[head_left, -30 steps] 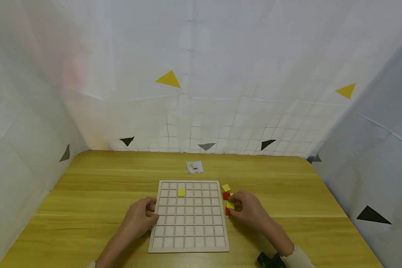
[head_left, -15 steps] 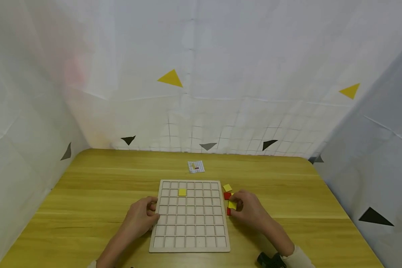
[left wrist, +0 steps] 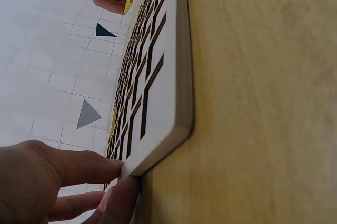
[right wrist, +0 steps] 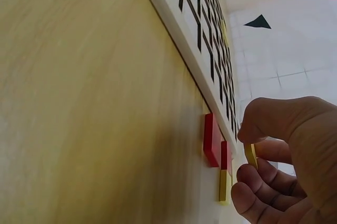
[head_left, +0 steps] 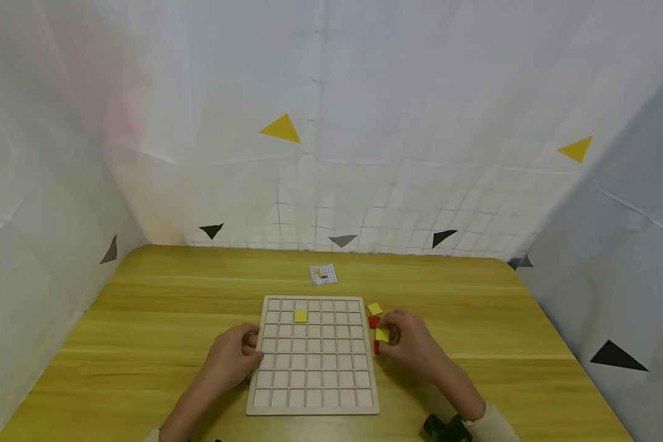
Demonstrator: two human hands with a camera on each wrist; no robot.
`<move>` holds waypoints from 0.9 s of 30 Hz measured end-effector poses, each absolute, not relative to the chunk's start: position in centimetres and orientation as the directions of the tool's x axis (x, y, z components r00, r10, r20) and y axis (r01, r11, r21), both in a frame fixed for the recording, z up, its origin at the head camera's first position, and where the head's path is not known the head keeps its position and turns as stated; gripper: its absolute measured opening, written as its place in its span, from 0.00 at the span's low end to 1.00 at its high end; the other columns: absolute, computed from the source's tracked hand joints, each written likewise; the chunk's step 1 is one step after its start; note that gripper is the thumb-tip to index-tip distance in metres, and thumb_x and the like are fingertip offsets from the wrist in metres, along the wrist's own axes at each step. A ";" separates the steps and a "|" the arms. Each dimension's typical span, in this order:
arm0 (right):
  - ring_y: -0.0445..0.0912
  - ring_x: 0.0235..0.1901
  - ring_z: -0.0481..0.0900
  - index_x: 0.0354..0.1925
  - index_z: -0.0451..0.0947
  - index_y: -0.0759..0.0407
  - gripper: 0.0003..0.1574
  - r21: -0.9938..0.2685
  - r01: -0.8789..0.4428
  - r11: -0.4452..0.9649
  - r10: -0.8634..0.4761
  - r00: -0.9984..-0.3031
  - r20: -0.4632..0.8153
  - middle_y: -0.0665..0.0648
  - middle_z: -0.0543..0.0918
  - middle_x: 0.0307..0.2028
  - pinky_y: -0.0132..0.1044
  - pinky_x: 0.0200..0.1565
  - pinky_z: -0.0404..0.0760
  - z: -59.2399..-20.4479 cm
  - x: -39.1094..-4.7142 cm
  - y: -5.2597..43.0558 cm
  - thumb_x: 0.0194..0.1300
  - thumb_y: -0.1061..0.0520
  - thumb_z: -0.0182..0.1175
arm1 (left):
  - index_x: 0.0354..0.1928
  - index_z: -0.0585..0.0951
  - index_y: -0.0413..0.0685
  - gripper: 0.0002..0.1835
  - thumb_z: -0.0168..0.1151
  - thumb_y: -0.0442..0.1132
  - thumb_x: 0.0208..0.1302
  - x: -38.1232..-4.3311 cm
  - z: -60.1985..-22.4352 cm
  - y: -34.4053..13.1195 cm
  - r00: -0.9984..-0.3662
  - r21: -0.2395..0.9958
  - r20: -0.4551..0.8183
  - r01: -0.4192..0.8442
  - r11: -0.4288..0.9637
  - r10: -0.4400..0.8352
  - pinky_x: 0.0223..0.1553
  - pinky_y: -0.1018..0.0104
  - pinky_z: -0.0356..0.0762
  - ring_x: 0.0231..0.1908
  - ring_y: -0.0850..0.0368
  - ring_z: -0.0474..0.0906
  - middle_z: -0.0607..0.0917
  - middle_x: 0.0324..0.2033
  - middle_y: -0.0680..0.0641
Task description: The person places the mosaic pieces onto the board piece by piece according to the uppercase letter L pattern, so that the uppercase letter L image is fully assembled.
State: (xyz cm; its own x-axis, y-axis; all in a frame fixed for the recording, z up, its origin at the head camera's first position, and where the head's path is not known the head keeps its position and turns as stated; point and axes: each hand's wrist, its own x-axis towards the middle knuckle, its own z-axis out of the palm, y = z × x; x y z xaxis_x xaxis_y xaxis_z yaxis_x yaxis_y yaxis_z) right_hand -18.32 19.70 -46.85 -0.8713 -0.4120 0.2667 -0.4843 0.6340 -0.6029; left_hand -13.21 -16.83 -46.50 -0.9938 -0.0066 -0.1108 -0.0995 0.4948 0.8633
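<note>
A pale wooden grid board (head_left: 312, 410) lies on the table with a yellow square tile (head_left: 301, 316) in one of its upper cells. My left hand (head_left: 233, 357) holds the board's left edge, thumb on the rim and fingers against the side in the left wrist view. Just beyond the right edge, my right hand (head_left: 411, 344) pinches another yellow tile (right wrist: 250, 154) between thumb and fingers, held off the table. Beneath and beside that hand lie a red tile (right wrist: 212, 140), a second red tile (head_left: 374, 322) and a yellow tile (right wrist: 225, 187), partly hidden from the head view.
A loose yellow tile (head_left: 374, 309) lies by the board's upper right corner. Behind the board is a small printed grid card (head_left: 323, 274) with coloured squares. A dark object (head_left: 447, 428) sits by the right sleeve. White cloth walls (head_left: 331, 184) enclose the table (head_left: 171, 294).
My right hand has shifted slightly away from me, and the pinched yellow tile has turned a little. The left hand stays on the board's edge; the board's tile is unchanged.
</note>
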 end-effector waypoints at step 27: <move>0.44 0.29 0.75 0.38 0.83 0.59 0.16 -0.605 -0.521 0.602 -0.443 -0.848 0.290 0.51 0.75 0.33 0.31 0.29 0.78 -46.0 -18.1 17.3 0.48 0.67 0.72 | 0.58 0.78 0.31 0.27 0.69 0.25 0.53 -13.3 -46.3 -16.8 -0.994 0.839 -0.105 -0.093 0.535 -0.008 0.22 0.66 0.81 0.33 0.57 0.80 0.79 0.37 0.46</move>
State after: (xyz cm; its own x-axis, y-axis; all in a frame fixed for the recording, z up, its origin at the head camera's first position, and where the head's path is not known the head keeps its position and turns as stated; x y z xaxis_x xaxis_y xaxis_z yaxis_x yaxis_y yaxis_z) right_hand -18.12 17.31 -46.03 -0.8482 -0.4434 0.2897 -0.5213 0.6019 -0.6050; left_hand -13.26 -16.85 -46.34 -0.9945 -0.0077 -0.1049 -0.0927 0.5355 0.8394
